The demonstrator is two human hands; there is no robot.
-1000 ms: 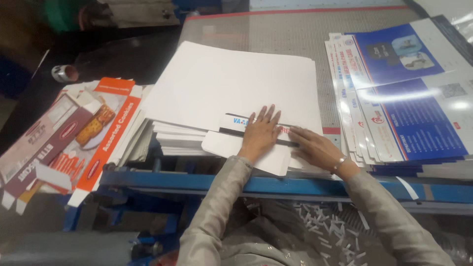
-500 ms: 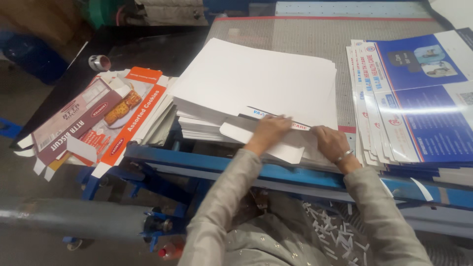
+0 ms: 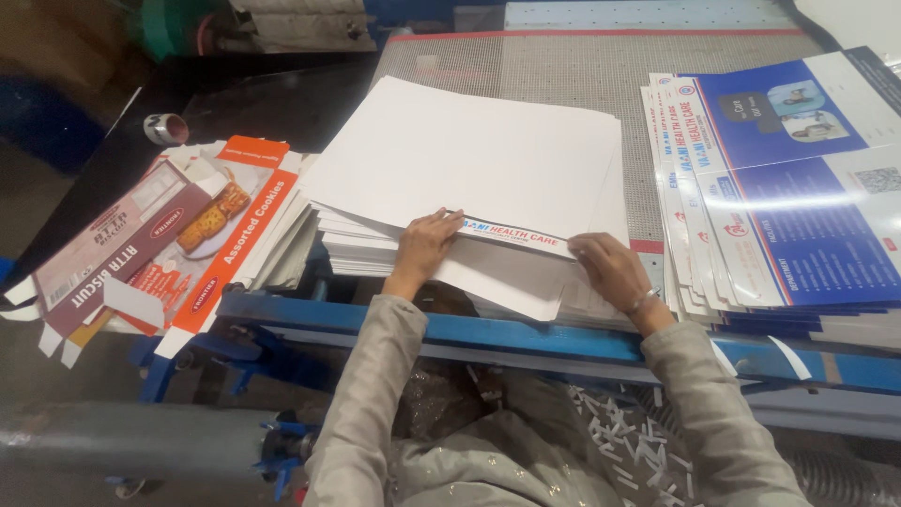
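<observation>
**Lifting the top sheets off the stack**

Left hand (image 3: 424, 246) and right hand (image 3: 610, 270) each pinch the near edge of the white card sheets (image 3: 474, 155) stacked on the bench (image 3: 488, 333). Next move probably calls for an even lift with both hands, keeping the sheets square.

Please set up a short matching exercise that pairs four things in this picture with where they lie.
Things:
1. white sheet stack
2. blue printed sheets
3. flattened orange cartons
4. tape roll

Places:
A. far left, on the dark surface
B. right side of the table
C. middle, under the left hand and right hand
D. left of the white stack, overhanging the blue frame

Pairs: 1-C, 2-B, 3-D, 4-A
</observation>
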